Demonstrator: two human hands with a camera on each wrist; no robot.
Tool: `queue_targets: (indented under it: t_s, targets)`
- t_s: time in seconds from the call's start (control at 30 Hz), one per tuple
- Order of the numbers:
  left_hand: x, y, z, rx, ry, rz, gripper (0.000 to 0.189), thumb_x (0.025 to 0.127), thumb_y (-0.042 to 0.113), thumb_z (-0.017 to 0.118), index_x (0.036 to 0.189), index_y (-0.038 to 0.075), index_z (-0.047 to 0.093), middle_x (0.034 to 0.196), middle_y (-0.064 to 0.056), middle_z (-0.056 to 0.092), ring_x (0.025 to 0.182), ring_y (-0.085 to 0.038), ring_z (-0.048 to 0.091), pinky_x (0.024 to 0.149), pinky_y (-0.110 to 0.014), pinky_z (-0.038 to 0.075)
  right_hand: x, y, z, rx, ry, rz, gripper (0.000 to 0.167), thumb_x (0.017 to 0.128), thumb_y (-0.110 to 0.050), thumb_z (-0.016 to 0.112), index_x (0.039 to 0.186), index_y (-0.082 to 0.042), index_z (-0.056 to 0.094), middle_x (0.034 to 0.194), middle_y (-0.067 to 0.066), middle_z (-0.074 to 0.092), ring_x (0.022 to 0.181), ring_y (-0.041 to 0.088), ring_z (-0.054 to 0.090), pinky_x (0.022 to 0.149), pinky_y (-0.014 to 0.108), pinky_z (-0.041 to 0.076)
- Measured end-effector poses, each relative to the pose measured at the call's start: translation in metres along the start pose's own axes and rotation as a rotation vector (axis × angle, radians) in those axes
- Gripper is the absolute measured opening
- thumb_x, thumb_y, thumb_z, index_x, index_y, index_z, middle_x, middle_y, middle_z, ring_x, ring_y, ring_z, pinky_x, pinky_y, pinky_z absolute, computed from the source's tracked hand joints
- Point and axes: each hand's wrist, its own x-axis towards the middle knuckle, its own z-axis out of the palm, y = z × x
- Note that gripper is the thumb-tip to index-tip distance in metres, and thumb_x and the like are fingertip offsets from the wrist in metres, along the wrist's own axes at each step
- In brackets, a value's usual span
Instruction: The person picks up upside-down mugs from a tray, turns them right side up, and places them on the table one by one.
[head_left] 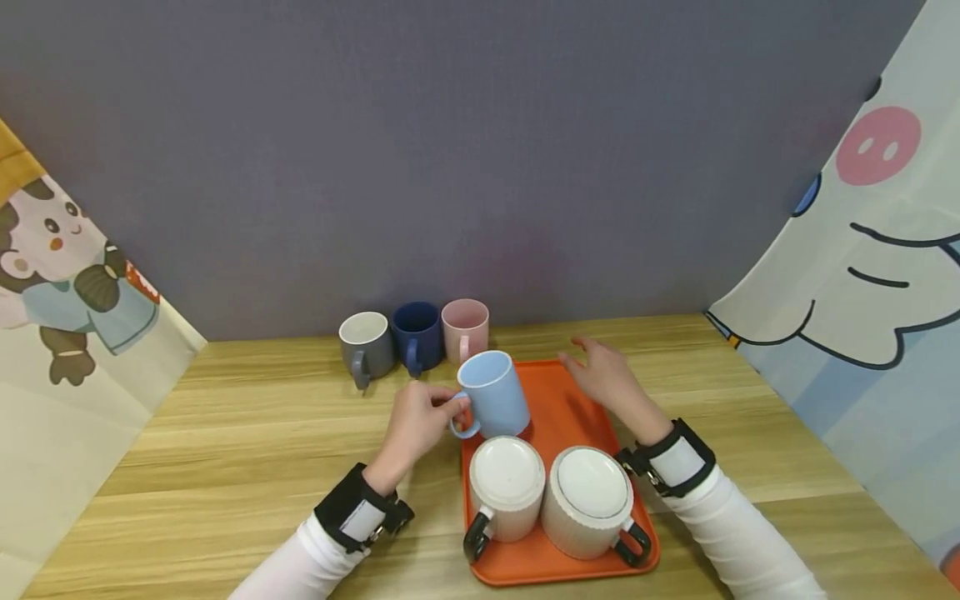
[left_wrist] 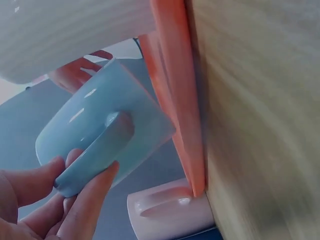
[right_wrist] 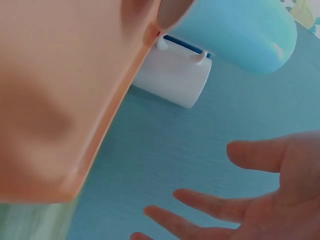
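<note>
A light blue mug (head_left: 497,398) is tilted over the left side of the orange tray (head_left: 562,400), its mouth facing up. My left hand (head_left: 422,421) pinches its handle between thumb and fingers, which the left wrist view shows close up on the blue mug (left_wrist: 100,120). Over the tray's far right edge, my right hand (head_left: 606,379) holds nothing. Its fingers are spread apart in the right wrist view, some way from the blue mug (right_wrist: 240,30). Two white mugs with black handles, one on the left (head_left: 507,483) and one on the right (head_left: 587,500), stand upside down at the tray's near end.
Behind the tray's left corner, a grey mug (head_left: 367,346), a dark blue mug (head_left: 417,337) and a pink mug (head_left: 466,327) stand upright in a row on the wooden table (head_left: 262,433). A grey panel (head_left: 450,167) rises along the back edge.
</note>
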Motion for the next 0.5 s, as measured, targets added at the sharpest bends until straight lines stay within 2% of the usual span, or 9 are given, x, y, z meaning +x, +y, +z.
queue_targets:
  t_s: [0.17, 0.33, 0.5]
  targets:
    - [0.008, 0.002, -0.002, -0.075, 0.048, -0.037, 0.014, 0.084, 0.011, 0.071, 0.076, -0.001, 0.074, 0.062, -0.011, 0.068, 0.055, -0.012, 0.059, 0.052, -0.021, 0.048, 0.003, -0.005, -0.002, 0.015, -0.022, -0.001, 0.056, 0.098, -0.034, 0.047, 0.137, 0.006, 0.042, 0.137, 0.029, 0.047, 0.124, 0.047, 0.045, 0.100, 0.057, 0.038]
    - [0.018, 0.007, -0.005, -0.161, 0.092, -0.069, 0.015, 0.084, 0.011, 0.071, 0.078, -0.003, 0.074, 0.065, -0.014, 0.068, 0.058, -0.017, 0.065, 0.059, -0.029, 0.056, 0.004, -0.007, -0.004, 0.030, -0.033, 0.007, 0.055, 0.099, -0.032, 0.047, 0.139, 0.005, 0.040, 0.139, 0.028, 0.045, 0.125, 0.046, 0.044, 0.101, 0.057, 0.038]
    - [0.027, 0.010, -0.005, -0.206, 0.116, -0.052, 0.015, 0.084, 0.009, 0.070, 0.081, -0.006, 0.073, 0.068, -0.018, 0.069, 0.062, -0.022, 0.068, 0.061, -0.033, 0.058, 0.003, -0.012, -0.007, 0.032, -0.029, 0.005, 0.054, 0.099, -0.032, 0.046, 0.138, 0.004, 0.042, 0.138, 0.028, 0.046, 0.125, 0.047, 0.043, 0.101, 0.057, 0.038]
